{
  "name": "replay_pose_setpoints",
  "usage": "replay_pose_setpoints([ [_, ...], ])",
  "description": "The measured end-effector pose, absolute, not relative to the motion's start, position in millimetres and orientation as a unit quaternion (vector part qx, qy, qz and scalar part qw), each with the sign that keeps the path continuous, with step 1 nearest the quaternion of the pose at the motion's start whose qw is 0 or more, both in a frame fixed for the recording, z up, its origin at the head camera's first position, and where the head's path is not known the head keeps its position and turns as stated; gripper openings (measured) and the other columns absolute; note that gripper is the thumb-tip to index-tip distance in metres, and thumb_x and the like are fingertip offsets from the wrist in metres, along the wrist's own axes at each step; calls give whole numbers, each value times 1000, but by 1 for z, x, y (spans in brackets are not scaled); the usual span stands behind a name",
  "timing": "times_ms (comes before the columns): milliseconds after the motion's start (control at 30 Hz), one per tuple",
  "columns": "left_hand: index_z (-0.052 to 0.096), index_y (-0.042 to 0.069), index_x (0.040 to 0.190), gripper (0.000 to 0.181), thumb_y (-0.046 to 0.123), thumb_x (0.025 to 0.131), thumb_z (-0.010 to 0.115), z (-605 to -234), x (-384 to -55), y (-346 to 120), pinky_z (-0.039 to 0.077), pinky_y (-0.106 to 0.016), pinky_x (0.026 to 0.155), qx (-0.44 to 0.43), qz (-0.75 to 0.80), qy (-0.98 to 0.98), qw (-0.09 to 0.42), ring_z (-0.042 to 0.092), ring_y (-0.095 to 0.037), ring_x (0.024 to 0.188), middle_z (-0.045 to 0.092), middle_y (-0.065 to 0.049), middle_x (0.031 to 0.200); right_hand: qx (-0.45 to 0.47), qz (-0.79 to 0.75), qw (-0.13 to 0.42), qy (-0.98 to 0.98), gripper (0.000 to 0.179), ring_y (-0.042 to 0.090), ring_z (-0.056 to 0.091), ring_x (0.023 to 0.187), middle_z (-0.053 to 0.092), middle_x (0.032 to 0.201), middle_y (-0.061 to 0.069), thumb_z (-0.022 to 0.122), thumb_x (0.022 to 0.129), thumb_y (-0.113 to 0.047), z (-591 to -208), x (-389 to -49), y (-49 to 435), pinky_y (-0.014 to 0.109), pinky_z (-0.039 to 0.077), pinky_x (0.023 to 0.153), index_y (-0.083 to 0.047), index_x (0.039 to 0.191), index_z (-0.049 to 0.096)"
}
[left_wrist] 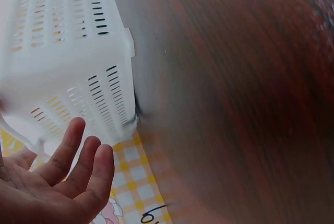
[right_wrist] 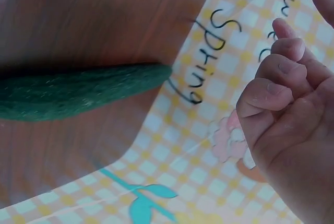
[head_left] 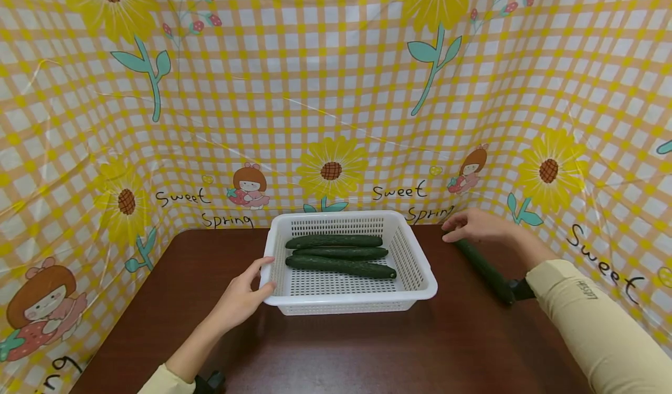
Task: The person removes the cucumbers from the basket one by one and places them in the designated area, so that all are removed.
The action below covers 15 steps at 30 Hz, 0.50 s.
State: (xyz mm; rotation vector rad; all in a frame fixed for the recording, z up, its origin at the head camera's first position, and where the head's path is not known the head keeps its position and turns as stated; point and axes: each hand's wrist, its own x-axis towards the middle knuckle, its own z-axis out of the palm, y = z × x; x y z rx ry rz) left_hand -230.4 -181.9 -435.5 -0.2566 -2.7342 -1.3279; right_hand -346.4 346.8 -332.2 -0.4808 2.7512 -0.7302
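A white plastic basket with slotted walls stands on the brown table, and three dark green cucumbers lie lengthwise inside it. At its left rim is my left hand, thumb and index finger over the edge. In the left wrist view the other fingers are loosely bent beside the basket's outer wall. My right hand hovers over the far end of another cucumber lying on the table right of the basket. Its fingers are loosely curled and hold nothing; the right wrist view shows this cucumber apart from them.
A yellow checked cloth with flower prints hangs around the back and sides of the table. The brown tabletop extends in front of the basket. Dark wrist straps show at both sleeves.
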Motion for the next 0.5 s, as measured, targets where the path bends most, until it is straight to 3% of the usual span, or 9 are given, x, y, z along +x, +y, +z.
replay_pose_setpoints([
  [133,49,25,147,55,28,95,68,-435,-231,-183,45,-34,73,-87,-437,-894,47,58,-23,100,64,-12,123,-172,-249,141,943,49,15,50,69,64,87,5,72,92,-39,-326,-351,332,33,45,65,-4,126,66],
  [233,49,24,147,54,28,96,67,-435,-230,-183,45,-35,72,-92,-441,-891,47,58,-23,99,65,-12,121,-175,-251,158,939,51,11,35,51,57,72,0,73,91,-39,-323,-353,322,31,41,54,-4,127,65],
  [300,49,24,147,54,28,96,68,-435,-231,-183,45,-35,73,-95,-443,-890,46,58,-22,100,65,-12,123,-180,-251,164,937,51,9,30,45,55,68,-1,74,91,-39,-322,-355,315,30,39,49,-4,127,65],
  [400,49,25,147,54,29,96,68,-436,-231,-183,46,-36,74,-95,-445,-889,46,59,-23,102,64,-14,126,-196,-252,160,934,49,9,31,44,60,77,0,75,90,-36,-319,-356,305,29,38,48,-3,126,66],
  [500,49,25,147,54,29,96,67,-435,-231,-184,47,-37,76,-94,-446,-889,46,60,-24,105,63,-14,130,-208,-252,155,932,45,8,30,44,54,71,0,75,90,-31,-317,-359,295,29,36,48,-3,124,67],
])
